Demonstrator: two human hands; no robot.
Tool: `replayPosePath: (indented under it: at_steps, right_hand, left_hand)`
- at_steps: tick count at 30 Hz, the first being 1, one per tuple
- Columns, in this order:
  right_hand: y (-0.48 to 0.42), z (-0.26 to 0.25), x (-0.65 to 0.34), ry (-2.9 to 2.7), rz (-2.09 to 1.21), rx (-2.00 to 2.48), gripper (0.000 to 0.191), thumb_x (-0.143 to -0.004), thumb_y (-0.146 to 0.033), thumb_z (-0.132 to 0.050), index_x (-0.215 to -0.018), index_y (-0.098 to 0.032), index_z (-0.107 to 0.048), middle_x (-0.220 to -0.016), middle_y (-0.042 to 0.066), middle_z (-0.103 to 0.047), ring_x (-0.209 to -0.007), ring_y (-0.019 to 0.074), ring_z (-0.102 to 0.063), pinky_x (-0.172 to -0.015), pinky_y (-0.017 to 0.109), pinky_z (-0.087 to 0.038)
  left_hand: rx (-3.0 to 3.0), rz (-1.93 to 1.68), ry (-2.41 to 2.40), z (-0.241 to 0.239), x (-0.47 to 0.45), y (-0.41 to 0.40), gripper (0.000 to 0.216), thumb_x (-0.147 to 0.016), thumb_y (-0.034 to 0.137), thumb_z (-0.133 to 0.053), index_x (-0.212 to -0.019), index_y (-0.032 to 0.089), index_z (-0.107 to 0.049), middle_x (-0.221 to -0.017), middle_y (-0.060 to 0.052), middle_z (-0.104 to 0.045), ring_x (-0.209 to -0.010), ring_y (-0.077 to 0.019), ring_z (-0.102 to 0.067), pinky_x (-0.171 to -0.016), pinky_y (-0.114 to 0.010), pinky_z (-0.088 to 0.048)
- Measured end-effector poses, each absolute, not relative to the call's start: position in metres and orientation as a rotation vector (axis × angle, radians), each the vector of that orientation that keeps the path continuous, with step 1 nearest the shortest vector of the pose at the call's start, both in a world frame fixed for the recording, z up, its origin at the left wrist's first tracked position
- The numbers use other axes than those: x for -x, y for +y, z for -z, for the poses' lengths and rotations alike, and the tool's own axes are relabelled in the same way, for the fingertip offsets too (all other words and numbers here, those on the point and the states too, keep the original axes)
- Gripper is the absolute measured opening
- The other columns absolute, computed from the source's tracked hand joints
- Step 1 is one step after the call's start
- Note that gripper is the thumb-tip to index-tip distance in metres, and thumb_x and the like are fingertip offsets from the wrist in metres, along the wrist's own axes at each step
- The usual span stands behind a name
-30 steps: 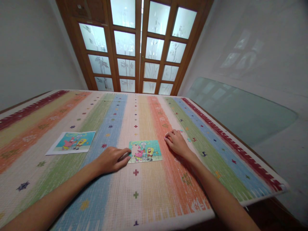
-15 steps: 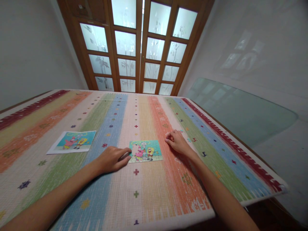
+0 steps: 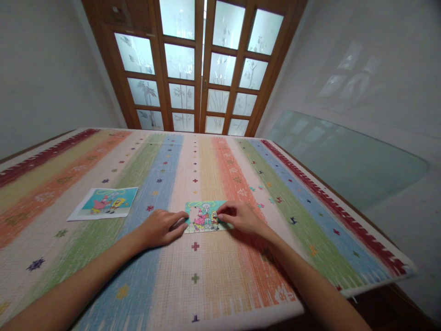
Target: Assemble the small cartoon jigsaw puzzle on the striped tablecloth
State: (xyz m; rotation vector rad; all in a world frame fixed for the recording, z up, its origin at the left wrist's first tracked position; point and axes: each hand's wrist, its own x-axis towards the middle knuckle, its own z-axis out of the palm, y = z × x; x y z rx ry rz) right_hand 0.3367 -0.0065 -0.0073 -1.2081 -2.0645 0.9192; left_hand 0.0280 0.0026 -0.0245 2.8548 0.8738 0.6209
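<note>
A small jigsaw puzzle (image 3: 207,225) with cartoon figures lies flat on the striped tablecloth; a pale gap shows in its upper left part. My left hand (image 3: 165,227) rests at its left edge, with thumb and forefinger closed on that edge. Over the right part of the puzzle is my right hand (image 3: 241,218), its thumb and fingertips pinched together by the yellow figure. Whatever that pinch holds is too small or hidden to make out. Several loose teal and pink puzzle pieces (image 3: 261,205) lie just beyond the right hand.
A paper picture (image 3: 105,202) with the same cartoon scene lies to the left. The striped tablecloth (image 3: 227,271) covers the table, whose front edge is close to me. Wooden doors with glass panes (image 3: 179,96) stand behind, and a pale green glass panel (image 3: 344,156) is along the right wall.
My right hand has moved left, from beside the puzzle to above its right part, uncovering loose pieces. My left hand stays at the left edge.
</note>
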Motion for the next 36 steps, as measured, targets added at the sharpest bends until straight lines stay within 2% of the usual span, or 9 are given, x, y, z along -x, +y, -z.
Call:
replayPosePath:
  at_steps: [5,13,17,20,28,36]
  right_hand:
    - [-0.013,0.004,-0.333,-2.237,-0.720,1.214,0.029,-0.078,-0.005,-0.059,-0.091,-0.020,-0.079,-0.091,0.007,-0.077,-0.077,0.0200,-0.068,-0.073,0.035,-0.057]
    - [-0.014,0.000,-0.339,-2.419,-0.507,1.145,0.033,-0.081,-0.002,-0.061,-0.102,-0.021,-0.078,-0.099,0.008,-0.069,-0.097,0.0222,-0.063,-0.088,0.038,-0.054]
    - [-0.013,0.004,-0.339,-2.406,-0.526,1.150,0.013,-0.089,-0.013,-0.067,-0.095,-0.020,-0.077,-0.097,0.008,-0.067,-0.097,0.0219,-0.062,-0.088,0.038,-0.053]
    - [-0.013,0.006,-0.334,-2.376,-0.492,1.166,0.004,-0.091,-0.021,-0.071,-0.089,-0.021,-0.075,-0.095,0.007,-0.065,-0.096,0.0220,-0.061,-0.086,0.037,-0.053]
    - [-0.020,0.001,-0.327,-2.436,-0.327,1.006,0.013,-0.095,-0.026,-0.066,-0.098,-0.020,-0.077,-0.099,0.009,-0.065,-0.099,0.0236,-0.059,-0.088,0.039,-0.050]
    - [-0.027,-0.005,-0.328,-2.546,-0.340,0.952,0.021,-0.096,-0.033,-0.065,-0.110,-0.022,-0.077,-0.107,0.010,-0.066,-0.104,0.0248,-0.058,-0.093,0.043,-0.051]
  left_hand:
    - [-2.862,-0.653,0.868,0.024,-0.028,0.002,0.023,-0.102,0.034,-0.048,-0.109,0.019,-0.064,-0.056,0.004,-0.059,-0.049,-0.0143,-0.059,-0.052,-0.024,-0.038]
    - [-2.879,-0.650,0.858,0.024,-0.029,0.003,0.025,-0.103,0.034,-0.046,-0.109,0.017,-0.064,-0.056,0.003,-0.060,-0.048,-0.0144,-0.059,-0.051,-0.024,-0.038]
    - [-2.878,-0.653,0.861,0.024,-0.029,0.002,0.024,-0.102,0.034,-0.046,-0.108,0.018,-0.064,-0.056,0.003,-0.060,-0.049,-0.0142,-0.059,-0.052,-0.024,-0.038]
    - [-2.869,-0.651,0.857,0.024,-0.030,0.002,0.024,-0.102,0.034,-0.046,-0.108,0.018,-0.064,-0.055,0.004,-0.059,-0.048,-0.0138,-0.059,-0.052,-0.023,-0.038]
    - [-2.880,-0.635,0.870,0.027,-0.028,0.003,0.026,-0.103,0.035,-0.045,-0.109,0.017,-0.064,-0.057,0.002,-0.062,-0.049,-0.0146,-0.060,-0.052,-0.024,-0.037]
    - [-2.880,-0.668,0.861,0.025,-0.030,0.002,0.026,-0.103,0.034,-0.046,-0.108,0.016,-0.064,-0.057,0.003,-0.063,-0.049,-0.0145,-0.060,-0.051,-0.024,-0.037]
